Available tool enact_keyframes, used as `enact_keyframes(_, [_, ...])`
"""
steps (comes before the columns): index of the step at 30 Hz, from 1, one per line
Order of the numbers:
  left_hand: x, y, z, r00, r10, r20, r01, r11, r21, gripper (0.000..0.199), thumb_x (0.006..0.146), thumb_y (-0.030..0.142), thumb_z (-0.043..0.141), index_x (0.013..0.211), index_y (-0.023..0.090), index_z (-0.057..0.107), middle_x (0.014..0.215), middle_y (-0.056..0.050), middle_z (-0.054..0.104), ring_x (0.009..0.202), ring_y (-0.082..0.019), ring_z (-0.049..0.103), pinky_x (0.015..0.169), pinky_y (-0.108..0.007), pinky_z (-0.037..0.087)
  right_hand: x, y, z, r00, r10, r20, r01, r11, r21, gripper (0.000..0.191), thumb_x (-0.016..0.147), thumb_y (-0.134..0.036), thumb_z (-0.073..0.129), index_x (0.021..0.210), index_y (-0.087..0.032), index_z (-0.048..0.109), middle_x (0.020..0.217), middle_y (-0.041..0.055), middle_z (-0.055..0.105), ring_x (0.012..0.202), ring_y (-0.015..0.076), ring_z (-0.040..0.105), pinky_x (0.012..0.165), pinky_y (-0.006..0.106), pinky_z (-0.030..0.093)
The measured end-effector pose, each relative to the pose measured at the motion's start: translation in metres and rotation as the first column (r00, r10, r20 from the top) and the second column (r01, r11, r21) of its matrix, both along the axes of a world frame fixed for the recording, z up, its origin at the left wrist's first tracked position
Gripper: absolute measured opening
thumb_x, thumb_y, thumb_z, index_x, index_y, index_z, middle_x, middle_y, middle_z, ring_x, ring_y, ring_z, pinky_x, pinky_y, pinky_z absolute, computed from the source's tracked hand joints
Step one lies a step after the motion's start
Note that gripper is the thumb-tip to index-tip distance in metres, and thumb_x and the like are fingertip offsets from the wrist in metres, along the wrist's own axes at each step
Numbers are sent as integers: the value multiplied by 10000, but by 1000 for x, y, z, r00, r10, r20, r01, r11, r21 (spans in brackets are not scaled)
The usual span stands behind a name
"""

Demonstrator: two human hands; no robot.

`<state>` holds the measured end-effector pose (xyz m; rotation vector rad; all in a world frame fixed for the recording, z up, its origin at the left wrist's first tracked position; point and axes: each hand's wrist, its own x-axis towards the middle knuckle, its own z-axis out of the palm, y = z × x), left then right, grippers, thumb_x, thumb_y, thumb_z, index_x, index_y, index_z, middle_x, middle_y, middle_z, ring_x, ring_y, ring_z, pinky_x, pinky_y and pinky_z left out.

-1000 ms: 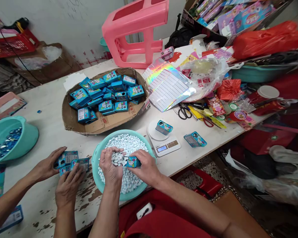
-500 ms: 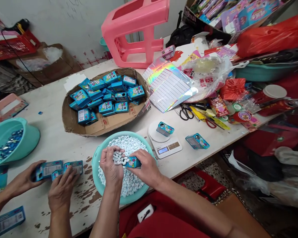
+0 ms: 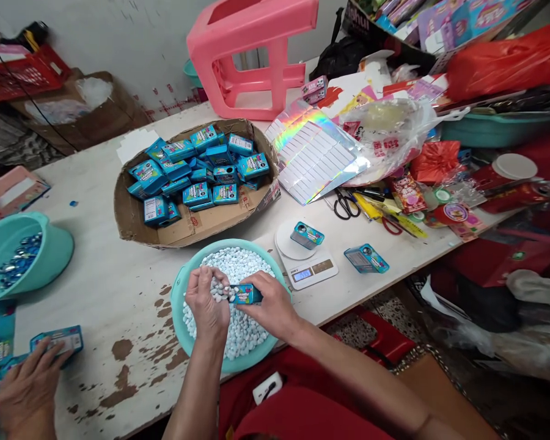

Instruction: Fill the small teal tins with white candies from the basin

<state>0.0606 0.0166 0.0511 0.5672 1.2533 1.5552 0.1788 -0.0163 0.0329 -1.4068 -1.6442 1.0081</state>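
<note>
Over a turquoise basin (image 3: 176, 305) full of small white candies (image 3: 242, 342), my left hand (image 3: 208, 305) is cupped around a handful of the candies. My right hand (image 3: 272, 305) grips a small blue box (image 3: 244, 294), whose end touches the candies at my left fingers. Just right of the basin, another blue box (image 3: 307, 234) rests on the round plate of a white scale (image 3: 318, 272) with a lit display. A further blue box (image 3: 366, 258) lies on the table beside the scale.
Behind the basin, a cardboard tray (image 3: 187, 229) holds several blue boxes. A co-worker's hand (image 3: 30, 385) is on blue boxes at the lower left, near a second turquoise basin (image 3: 57, 250). Scissors (image 3: 347, 205), shiny sheets (image 3: 318, 153) and a pink stool (image 3: 252, 36) stand or lie farther back.
The co-worker's hands and the blue boxes with them have moved left, one hand out of view. Fewer candies show in my left hand, close to the box in my right.
</note>
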Motion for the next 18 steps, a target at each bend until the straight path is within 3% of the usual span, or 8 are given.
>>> enact_keyframes(10, [-2, 0, 3, 994, 33, -100, -29, 999, 45, 265, 801, 319, 614, 657, 162, 456, 536, 53, 434, 459, -62, 424, 431, -186, 313, -8, -1, -1, 995, -8, -99, 11, 1000, 22, 350, 652, -128, 736, 958, -228, 601, 920, 20, 612, 900, 206, 560, 804, 335, 438])
enact_keyframes(18, [-5, -3, 9, 999, -31, -25, 30, 999, -31, 290, 787, 333, 630, 650, 162, 440, 536, 58, 406, 431, -51, 397, 389, -176, 266, -14, -3, -9, 983, -12, -185, 9, 1000, -16, 321, 646, -126, 742, 925, -223, 613, 882, 7, 603, 858, 186, 566, 771, 311, 447])
